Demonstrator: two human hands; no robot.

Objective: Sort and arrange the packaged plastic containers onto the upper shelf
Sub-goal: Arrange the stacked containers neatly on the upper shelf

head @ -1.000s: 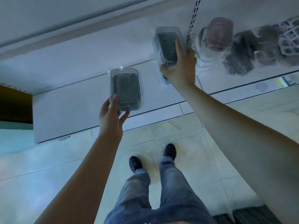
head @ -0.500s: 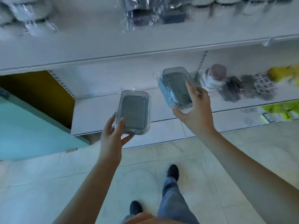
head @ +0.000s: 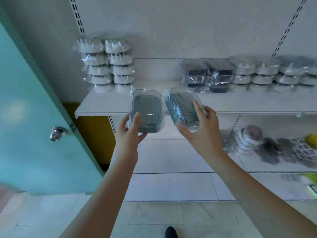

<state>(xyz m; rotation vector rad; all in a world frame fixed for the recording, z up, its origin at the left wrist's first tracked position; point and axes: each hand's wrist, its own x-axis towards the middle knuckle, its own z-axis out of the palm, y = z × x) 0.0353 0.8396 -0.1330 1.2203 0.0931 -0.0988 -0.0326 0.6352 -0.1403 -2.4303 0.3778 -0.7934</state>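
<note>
Each hand, left hand (head: 129,134) and right hand (head: 201,133), grips a wrapped grey rectangular plastic container, left container (head: 147,109) and right container (head: 183,107), jutting above its fingers before the white upper shelf (head: 103,104).

Grey ribbed containers (head: 147,109), white shelf (head: 106,102), teal door (head: 34,117), yellow panel (head: 96,134).

hands (head: 130,134) – 2 | grey wrapped containers (head: 147,109) held – 2 | white round-container stacks (head: 93,63) at left – 2

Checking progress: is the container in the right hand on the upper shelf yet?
Not yet. The right hand grips the wrapped container, held tilted in front of the upper shelf.
</note>
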